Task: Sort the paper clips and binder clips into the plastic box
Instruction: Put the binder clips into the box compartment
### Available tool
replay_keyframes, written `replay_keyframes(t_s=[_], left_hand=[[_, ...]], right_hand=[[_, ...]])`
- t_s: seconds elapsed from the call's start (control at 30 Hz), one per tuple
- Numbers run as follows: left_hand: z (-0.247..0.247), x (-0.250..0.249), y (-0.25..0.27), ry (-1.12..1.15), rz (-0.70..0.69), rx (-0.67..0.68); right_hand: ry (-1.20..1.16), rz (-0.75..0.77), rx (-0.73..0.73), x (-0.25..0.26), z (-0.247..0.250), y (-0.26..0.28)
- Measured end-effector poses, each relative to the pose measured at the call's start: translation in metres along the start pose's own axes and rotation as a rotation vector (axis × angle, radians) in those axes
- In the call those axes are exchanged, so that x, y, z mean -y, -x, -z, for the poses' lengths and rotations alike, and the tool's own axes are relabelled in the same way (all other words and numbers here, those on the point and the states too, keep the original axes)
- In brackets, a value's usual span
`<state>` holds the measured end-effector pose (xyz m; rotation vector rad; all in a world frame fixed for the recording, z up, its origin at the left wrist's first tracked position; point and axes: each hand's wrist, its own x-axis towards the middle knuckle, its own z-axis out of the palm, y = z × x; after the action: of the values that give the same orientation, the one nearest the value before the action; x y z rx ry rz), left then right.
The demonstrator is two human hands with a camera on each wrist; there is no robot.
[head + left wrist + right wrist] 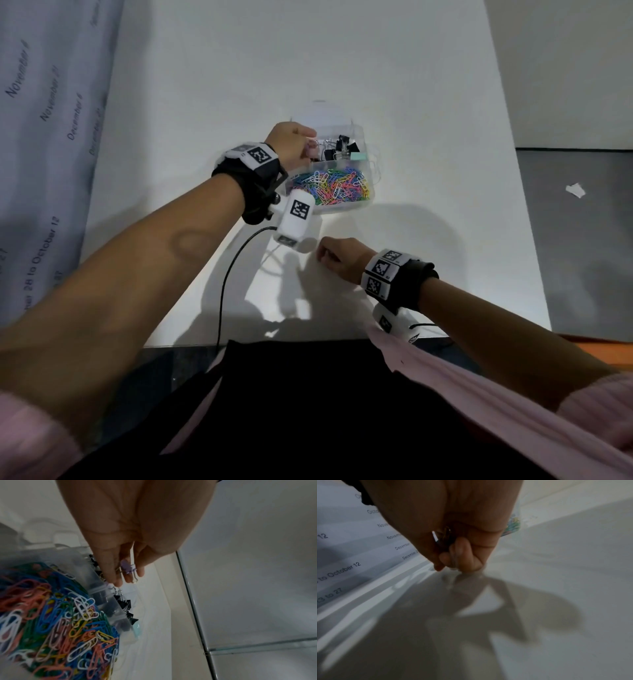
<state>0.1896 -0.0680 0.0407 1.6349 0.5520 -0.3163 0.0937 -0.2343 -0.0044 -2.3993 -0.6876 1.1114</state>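
Note:
A clear plastic box stands mid-table. Its near compartment is full of coloured paper clips. The far compartment holds several black binder clips and a teal one. My left hand hovers over the left end of the far compartment and pinches a small purple binder clip between thumb and fingers. My right hand rests knuckles-down on the table in front of the box, its fingers curled round dark binder clips in the palm.
The box's clear lid lies open behind it. A white table carries everything. A banner printed with dates hangs along the left. A black cable runs off the front edge. A paper scrap lies on the floor at right.

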Motion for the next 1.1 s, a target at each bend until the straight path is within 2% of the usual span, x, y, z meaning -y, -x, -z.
replay_keyframes(t_s=[0.1, 0.2, 0.3, 0.37, 0.5, 0.6, 0.7, 0.9, 1.1], left_hand=[[-0.003, 0.001, -0.008, -0.291, -0.050, 0.027], [-0.010, 0.000, -0.002, -0.660, -0.194, 0.058], [-0.022, 0.001, 0.000, -0.805, -0.342, 0.125], [-0.031, 0.003, 0.000, -0.899, -0.427, 0.208], [-0.046, 0.003, -0.005, -1.073, -0.428, 0.337], [-0.049, 0.006, -0.010, -1.047, -0.367, 0.364], [-0.043, 0.008, -0.011, -1.015, -0.379, 0.335], [-0.021, 0.007, -0.012, -0.936, -0.474, 0.124], [0.001, 0.011, -0.016, -0.659, -0.418, -0.119]], right_hand=[[0.040, 0.017, -0.010, 0.001, 0.012, -0.002], [0.084, 0.041, -0.060, 0.005, 0.035, -0.001], [0.080, 0.072, -0.169, 0.004, 0.065, -0.001], [0.060, 0.039, -0.225, 0.001, 0.084, -0.003], [0.031, -0.018, -0.366, -0.012, 0.109, -0.013], [0.092, -0.116, -0.331, -0.015, 0.124, -0.019], [0.093, -0.142, -0.371, -0.019, 0.132, -0.027], [0.083, -0.162, -0.415, -0.015, 0.138, -0.042], [0.027, -0.137, -0.423, -0.001, 0.147, -0.060]])
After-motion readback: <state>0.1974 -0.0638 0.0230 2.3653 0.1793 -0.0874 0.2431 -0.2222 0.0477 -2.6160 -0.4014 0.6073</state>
